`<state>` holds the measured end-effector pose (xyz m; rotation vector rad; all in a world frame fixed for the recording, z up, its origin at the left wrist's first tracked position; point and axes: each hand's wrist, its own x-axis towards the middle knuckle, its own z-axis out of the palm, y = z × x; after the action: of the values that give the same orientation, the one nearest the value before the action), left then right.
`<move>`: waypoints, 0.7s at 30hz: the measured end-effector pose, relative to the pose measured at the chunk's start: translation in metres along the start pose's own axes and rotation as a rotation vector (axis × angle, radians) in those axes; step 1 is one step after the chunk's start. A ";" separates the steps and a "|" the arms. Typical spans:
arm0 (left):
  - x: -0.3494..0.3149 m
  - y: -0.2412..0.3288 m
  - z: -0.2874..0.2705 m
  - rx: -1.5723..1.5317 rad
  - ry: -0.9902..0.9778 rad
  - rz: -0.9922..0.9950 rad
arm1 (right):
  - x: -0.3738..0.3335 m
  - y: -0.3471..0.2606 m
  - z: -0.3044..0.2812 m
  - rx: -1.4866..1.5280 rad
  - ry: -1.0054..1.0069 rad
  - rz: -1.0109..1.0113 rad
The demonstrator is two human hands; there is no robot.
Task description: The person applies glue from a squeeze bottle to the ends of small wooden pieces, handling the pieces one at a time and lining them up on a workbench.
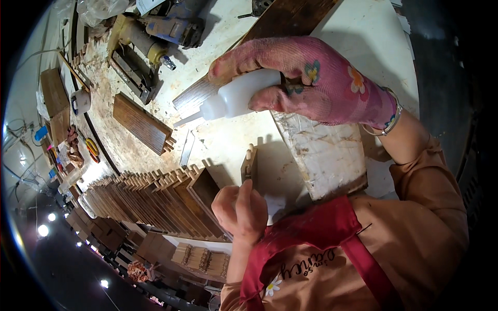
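My right hand [316, 78], in a pink flowered glove, is closed round a white plastic squeeze bottle [236, 96]. The bottle lies tilted in the grip, its narrow nozzle pointing down to the left over the table. Lower down, my bare left hand [241, 210] is closed, its thumb and fingers on the near end of a small brown wooden board [249, 165]. Pale dowel pins stick out of that board's far end. Just left of it stands a long row of similar dowelled boards [150, 199], packed side by side.
A single dowelled board [142, 123] lies left of the bottle. Beyond it rests a pneumatic nail gun [137, 44]. A plastic-wrapped block [324, 153] sits under my right wrist. Dark planks [288, 20] lie at the far side; a tape roll [80, 102] and pliers [92, 149] lie left.
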<state>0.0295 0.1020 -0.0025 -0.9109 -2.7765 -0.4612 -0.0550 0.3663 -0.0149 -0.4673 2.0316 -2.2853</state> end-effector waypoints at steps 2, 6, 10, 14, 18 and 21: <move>-0.002 0.000 0.000 0.004 0.004 0.000 | -0.001 0.000 0.001 0.030 0.009 0.040; 0.001 0.000 -0.001 0.018 -0.012 0.002 | -0.001 0.004 0.001 0.065 0.024 0.020; 0.001 0.001 -0.002 0.015 -0.012 -0.002 | -0.001 0.003 0.003 0.088 0.031 0.010; -0.001 0.001 -0.001 -0.008 -0.013 -0.011 | -0.001 0.001 0.002 0.067 0.026 0.046; 0.000 0.001 -0.002 -0.016 -0.018 -0.008 | -0.001 -0.002 0.002 0.032 0.024 0.072; -0.001 0.001 -0.001 -0.004 -0.018 -0.014 | 0.000 -0.001 0.003 0.043 0.022 0.057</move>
<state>0.0308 0.1021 -0.0011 -0.9019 -2.8006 -0.4626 -0.0538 0.3640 -0.0136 -0.3777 1.9738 -2.3066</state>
